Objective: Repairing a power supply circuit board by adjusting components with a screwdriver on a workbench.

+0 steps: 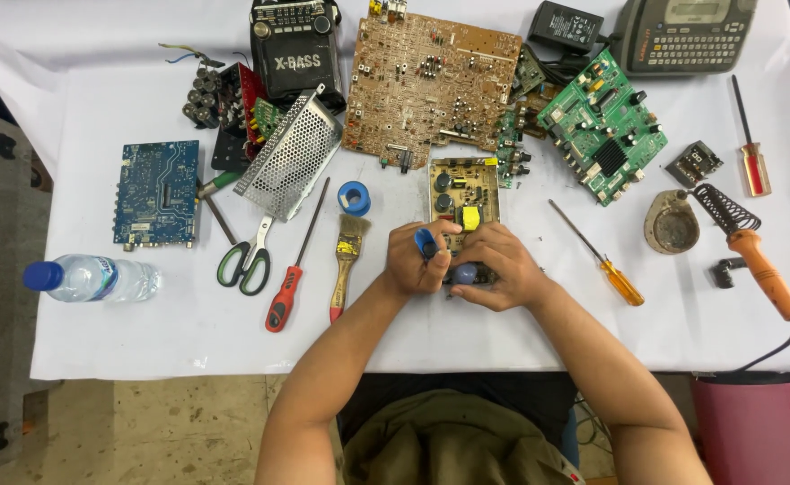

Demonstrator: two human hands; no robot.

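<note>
White cloth is covering the bench, which is standing on a worn, stained floor. Near the middle of the front edge, the left hand is curling its fingers tightly around a blue tool handle, pressing down toward a small tan circuit board that is lying just behind both hands. The right hand is resting beside the left, touching it, with its fingers closing over a rounded blue object at the board's near end; what that object is cannot be told.

Left of the hands, a paintbrush, a red-handled screwdriver and green-handled scissors are lying side by side, and a roll of blue tape is sitting just behind the brush. A water bottle is lying on its side near the left edge, with a blue circuit board behind it. A large brown circuit board is lying toward the back edge, and a green circuit board is sitting to its right. An orange-handled screwdriver is lying right of the hands, and a soldering iron is resting near the right edge.
</note>
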